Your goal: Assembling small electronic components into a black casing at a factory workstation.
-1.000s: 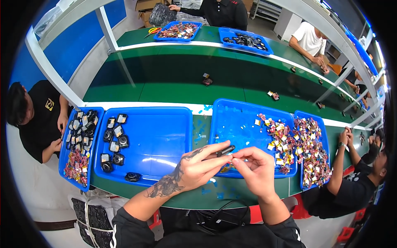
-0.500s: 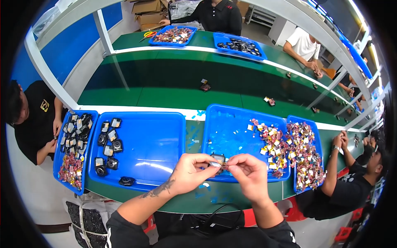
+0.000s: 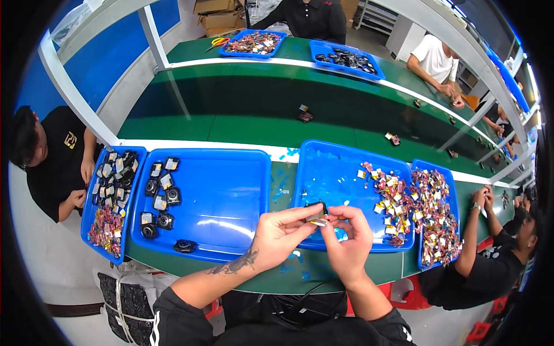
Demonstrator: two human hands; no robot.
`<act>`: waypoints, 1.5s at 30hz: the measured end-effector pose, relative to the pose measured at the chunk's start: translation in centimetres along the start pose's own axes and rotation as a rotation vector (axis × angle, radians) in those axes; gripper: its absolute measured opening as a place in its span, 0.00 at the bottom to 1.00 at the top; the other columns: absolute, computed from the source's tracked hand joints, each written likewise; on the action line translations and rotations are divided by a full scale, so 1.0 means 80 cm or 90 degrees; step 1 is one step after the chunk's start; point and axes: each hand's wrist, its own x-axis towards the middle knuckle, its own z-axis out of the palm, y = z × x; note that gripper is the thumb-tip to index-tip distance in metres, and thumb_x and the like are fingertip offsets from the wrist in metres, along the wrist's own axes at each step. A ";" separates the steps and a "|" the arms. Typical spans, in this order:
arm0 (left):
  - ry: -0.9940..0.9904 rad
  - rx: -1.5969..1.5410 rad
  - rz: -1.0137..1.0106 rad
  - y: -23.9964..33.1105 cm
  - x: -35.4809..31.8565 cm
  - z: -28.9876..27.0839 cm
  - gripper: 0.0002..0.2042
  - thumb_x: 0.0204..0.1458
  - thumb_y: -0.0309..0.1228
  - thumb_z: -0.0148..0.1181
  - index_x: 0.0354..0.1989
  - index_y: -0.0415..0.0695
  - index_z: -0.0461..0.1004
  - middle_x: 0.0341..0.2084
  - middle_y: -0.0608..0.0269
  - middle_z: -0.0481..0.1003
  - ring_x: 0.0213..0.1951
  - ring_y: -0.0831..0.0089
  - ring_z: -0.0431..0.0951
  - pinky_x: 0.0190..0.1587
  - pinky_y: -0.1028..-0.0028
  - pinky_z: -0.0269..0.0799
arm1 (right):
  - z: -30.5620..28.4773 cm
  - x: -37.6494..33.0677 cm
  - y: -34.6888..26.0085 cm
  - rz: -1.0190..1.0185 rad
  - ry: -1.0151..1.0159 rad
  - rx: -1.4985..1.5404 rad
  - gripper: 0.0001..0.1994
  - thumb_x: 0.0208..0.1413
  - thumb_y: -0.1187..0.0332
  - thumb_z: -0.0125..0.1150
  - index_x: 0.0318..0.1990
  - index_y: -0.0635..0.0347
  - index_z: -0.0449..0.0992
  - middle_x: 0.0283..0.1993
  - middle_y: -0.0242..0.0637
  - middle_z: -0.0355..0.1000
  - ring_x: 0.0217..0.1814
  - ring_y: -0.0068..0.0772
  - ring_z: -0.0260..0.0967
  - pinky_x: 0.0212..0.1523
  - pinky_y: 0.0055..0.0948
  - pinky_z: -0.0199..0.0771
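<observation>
My left hand (image 3: 281,235) is closed around a small black camera-like part (image 3: 315,208), its thumb and forefinger pinching a thin piece with a yellow edge beside it. Against that same part, my right hand (image 3: 350,235) holds thumb and forefinger together; what lies between those fingertips is too small to make out. Both hands are over the near edge of a blue tray (image 3: 300,185) with blue film scraps and a heap of small red-wired pieces (image 3: 393,202) bearing white and yellow tabs. To the left, another blue tray (image 3: 231,167) contains several black camera-like parts (image 3: 165,220).
A narrow blue tray (image 3: 96,247) of mixed parts stands far left, a filled one (image 3: 453,196) far right. Beyond runs a green conveyor belt (image 3: 248,115) with scattered pieces. White frame posts (image 3: 154,37) rise around it. Co-workers sit left, right and across.
The held part has been tilted: its pale flat face, seen before, now shows as a thin edge. My right fingertips have shifted against it. The whole view has moved slightly.
</observation>
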 end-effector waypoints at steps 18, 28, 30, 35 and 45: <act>0.103 0.895 0.141 0.089 -0.045 -0.104 0.26 0.49 0.30 0.64 0.60 0.46 0.67 0.54 0.51 0.70 0.52 0.56 0.73 0.51 0.62 0.71 | -0.002 0.191 0.070 0.037 -0.260 -0.195 0.17 0.49 0.82 0.56 0.49 0.69 0.69 0.24 0.36 0.76 0.28 0.21 0.74 0.31 0.21 0.72; 0.206 1.316 -0.073 0.118 -0.100 -0.210 0.18 0.51 0.28 0.59 0.52 0.43 0.72 0.50 0.53 0.73 0.51 0.57 0.71 0.52 0.62 0.69 | -0.053 0.297 0.203 0.176 -0.118 -0.543 0.18 0.38 0.64 0.75 0.38 0.60 0.80 0.44 0.47 0.77 0.48 0.48 0.75 0.50 0.39 0.75; 0.264 1.232 0.051 0.116 -0.087 -0.211 0.13 0.55 0.27 0.55 0.49 0.40 0.73 0.42 0.50 0.76 0.45 0.54 0.74 0.47 0.61 0.70 | -0.067 0.292 0.197 0.083 -0.035 -0.527 0.13 0.43 0.65 0.71 0.37 0.59 0.80 0.40 0.47 0.78 0.45 0.47 0.76 0.47 0.40 0.75; 0.210 0.348 0.041 0.114 -0.050 -0.173 0.13 0.62 0.28 0.47 0.45 0.32 0.75 0.38 0.45 0.79 0.41 0.56 0.81 0.45 0.63 0.78 | -0.113 0.266 0.144 0.054 -0.079 -0.471 0.05 0.46 0.70 0.63 0.29 0.59 0.81 0.30 0.46 0.77 0.36 0.47 0.77 0.39 0.39 0.77; 0.041 -0.332 -0.125 0.057 0.036 -0.056 0.16 0.63 0.37 0.49 0.45 0.33 0.72 0.39 0.47 0.78 0.39 0.56 0.81 0.42 0.64 0.80 | -0.131 0.156 0.134 -0.134 -0.373 -0.578 0.11 0.46 0.67 0.67 0.38 0.58 0.79 0.35 0.39 0.74 0.39 0.45 0.75 0.41 0.41 0.75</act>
